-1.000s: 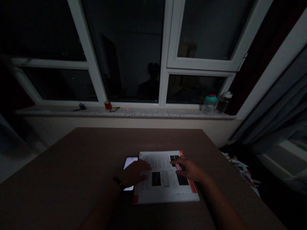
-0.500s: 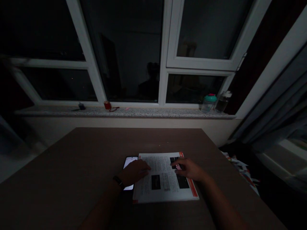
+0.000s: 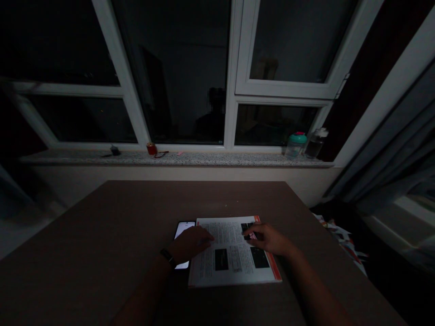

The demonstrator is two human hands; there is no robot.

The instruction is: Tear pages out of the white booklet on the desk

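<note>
A printed magazine or book (image 3: 234, 276) with text, dark pictures and orange edge strips lies flat on the table. My left hand (image 3: 192, 242), a dark band at its wrist, reaches over its left edge, fingers extended onto the page. Partly under that hand is a phone (image 3: 183, 226) with a lit screen, just left of the paper. My right hand (image 3: 270, 240) rests at the right side of the page, thumb and fingers apart. Near those fingertips shows a small pink patch; whether it is printed or a separate object I cannot tell.
The brown table (image 3: 102, 235) reaches toward the wall beneath a window. On the stone sill (image 3: 210, 158) stand a red container (image 3: 151, 148), a small dark item (image 3: 115, 150), a teal-lidded bottle (image 3: 295, 146) and a clear bottle (image 3: 316, 144). A grey curtain (image 3: 384, 145) hangs at right.
Both hands stay almost in place. The orange patch at the page's lower left corner is no longer plain to see, and the lower right picture looks slightly different in outline.
</note>
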